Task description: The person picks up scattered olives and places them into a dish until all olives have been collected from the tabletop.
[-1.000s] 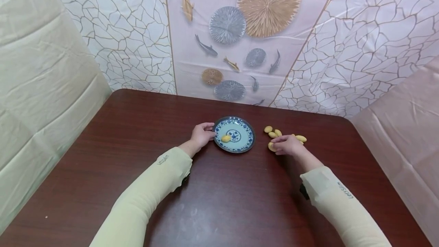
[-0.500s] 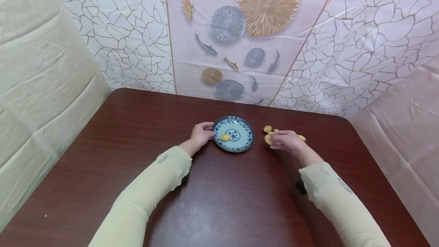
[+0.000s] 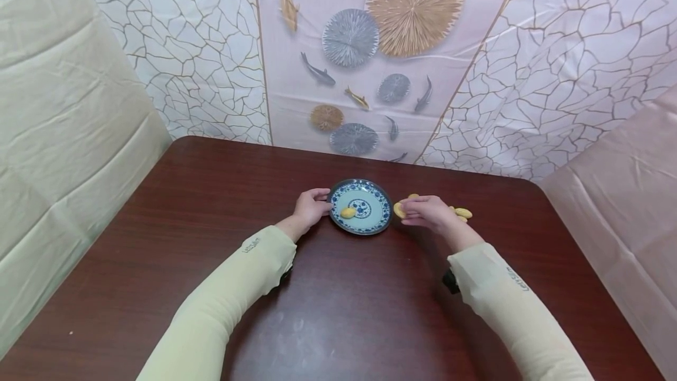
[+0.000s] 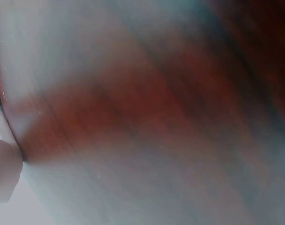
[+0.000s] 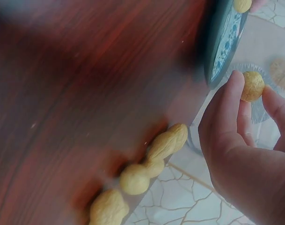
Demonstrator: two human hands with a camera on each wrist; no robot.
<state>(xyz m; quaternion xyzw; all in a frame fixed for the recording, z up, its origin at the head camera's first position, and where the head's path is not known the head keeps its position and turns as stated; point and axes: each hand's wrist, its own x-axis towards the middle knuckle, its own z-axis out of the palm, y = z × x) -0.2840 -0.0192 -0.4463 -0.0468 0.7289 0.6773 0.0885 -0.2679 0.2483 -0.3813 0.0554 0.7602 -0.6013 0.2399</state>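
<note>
Right hand (image 3: 428,213) pinches 1 rough, rounded yellow nugget (image 5: 253,86); left hand (image 3: 309,207) holds a glossy round plate (image 3: 376,216).

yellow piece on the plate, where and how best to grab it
Probably pinch the yellow piece across its middle, coming from above: it lies apart from the others on the shallow plate, longer left to right, so its near and far sides give the narrower hold.

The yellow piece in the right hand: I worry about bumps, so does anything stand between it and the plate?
Nothing visible. In the head view, the right hand holds the yellow piece just right of the plate, and loose pieces lie farther right.
</note>
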